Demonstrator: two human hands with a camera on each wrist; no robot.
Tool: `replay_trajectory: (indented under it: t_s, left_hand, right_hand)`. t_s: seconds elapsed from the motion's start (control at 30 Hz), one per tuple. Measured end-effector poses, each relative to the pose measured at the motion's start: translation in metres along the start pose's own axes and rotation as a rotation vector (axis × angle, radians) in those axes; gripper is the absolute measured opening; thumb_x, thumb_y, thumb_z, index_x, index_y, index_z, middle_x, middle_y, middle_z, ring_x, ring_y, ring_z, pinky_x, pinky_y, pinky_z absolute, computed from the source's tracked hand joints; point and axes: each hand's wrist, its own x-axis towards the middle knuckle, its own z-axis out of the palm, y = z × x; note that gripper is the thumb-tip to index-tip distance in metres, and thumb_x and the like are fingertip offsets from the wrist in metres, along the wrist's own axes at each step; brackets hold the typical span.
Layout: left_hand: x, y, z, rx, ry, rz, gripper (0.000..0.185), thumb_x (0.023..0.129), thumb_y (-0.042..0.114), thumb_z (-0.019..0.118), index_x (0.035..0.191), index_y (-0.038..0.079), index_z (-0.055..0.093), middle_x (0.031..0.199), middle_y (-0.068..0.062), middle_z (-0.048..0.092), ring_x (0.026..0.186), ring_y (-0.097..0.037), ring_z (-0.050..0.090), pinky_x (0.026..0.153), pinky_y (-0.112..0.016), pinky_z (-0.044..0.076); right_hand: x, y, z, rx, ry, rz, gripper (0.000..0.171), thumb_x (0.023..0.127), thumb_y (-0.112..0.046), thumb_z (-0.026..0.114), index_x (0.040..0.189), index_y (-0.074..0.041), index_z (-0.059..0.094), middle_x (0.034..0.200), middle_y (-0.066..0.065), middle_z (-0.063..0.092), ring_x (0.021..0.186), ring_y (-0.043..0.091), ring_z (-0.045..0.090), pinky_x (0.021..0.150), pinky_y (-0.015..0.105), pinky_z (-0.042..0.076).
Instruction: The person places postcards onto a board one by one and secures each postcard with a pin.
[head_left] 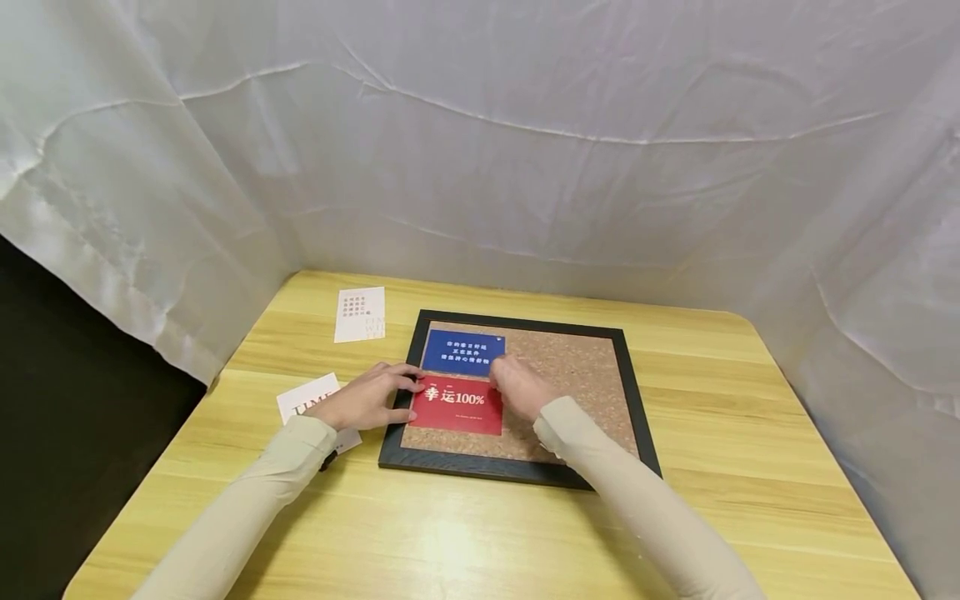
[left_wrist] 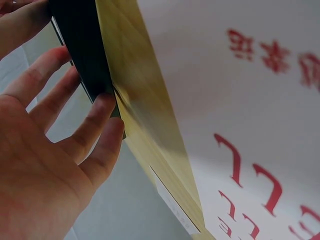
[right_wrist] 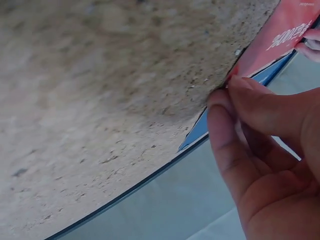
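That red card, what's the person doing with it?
A person is setting the red card on a cork board in a black frame, right below a blue card. The left hand touches the card's left edge with straight fingers, and the right hand pinches its top right corner. Two white cards lie on the wooden table to the left.

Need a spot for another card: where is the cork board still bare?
Bare cork runs right of the blue card and red card, up to the black frame. The left side is crowded with both hands.
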Motion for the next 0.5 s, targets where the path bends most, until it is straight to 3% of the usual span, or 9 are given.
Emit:
replay_trajectory:
  t_s: [0.1, 0.23, 0.33, 0.5]
  left_hand:
    - [0.000, -0.002, 0.003, 0.000, -0.003, -0.006, 0.049, 0.094, 0.029, 0.077, 0.135, 0.005, 0.068, 0.156, -0.011, 0.052, 0.138, -0.039, 0.049, 0.118, -0.060, 0.037]
    - [0.000, -0.003, 0.005, -0.009, -0.007, -0.003, 0.049, 0.094, 0.031, 0.076, 0.136, 0.006, 0.068, 0.157, -0.010, 0.051, 0.140, -0.039, 0.048, 0.120, -0.061, 0.034]
    - [0.001, -0.002, 0.005, -0.012, -0.006, 0.000, 0.050, 0.094, 0.031, 0.076, 0.137, 0.006, 0.067, 0.158, -0.009, 0.050, 0.139, -0.039, 0.048, 0.119, -0.061, 0.036]
    - [0.001, -0.003, 0.002, -0.013, -0.006, -0.018, 0.050, 0.094, 0.030, 0.076, 0.137, 0.006, 0.067, 0.158, -0.008, 0.050, 0.138, -0.037, 0.048, 0.116, -0.057, 0.042]
  right_hand:
    - [-0.002, 0.004, 0.000, 0.052, 0.005, -0.026, 0.027, 0.090, 0.014, 0.062, 0.096, -0.004, 0.081, 0.099, 0.011, 0.078, 0.087, 0.019, 0.071, 0.077, 0.027, 0.061]
    - [-0.009, 0.013, 0.000, 0.115, 0.041, -0.081, 0.029, 0.090, 0.015, 0.058, 0.098, -0.002, 0.081, 0.100, 0.012, 0.079, 0.085, 0.019, 0.071, 0.075, 0.030, 0.062]
    - [-0.017, 0.018, -0.001, 0.122, 0.071, -0.099, 0.029, 0.089, 0.014, 0.059, 0.101, -0.001, 0.081, 0.098, 0.013, 0.078, 0.084, 0.019, 0.069, 0.078, 0.033, 0.061]
    - [-0.027, 0.021, -0.003, 0.090, 0.081, -0.085, 0.032, 0.090, 0.015, 0.062, 0.112, 0.000, 0.079, 0.103, 0.016, 0.076, 0.098, 0.028, 0.073, 0.089, 0.037, 0.062]
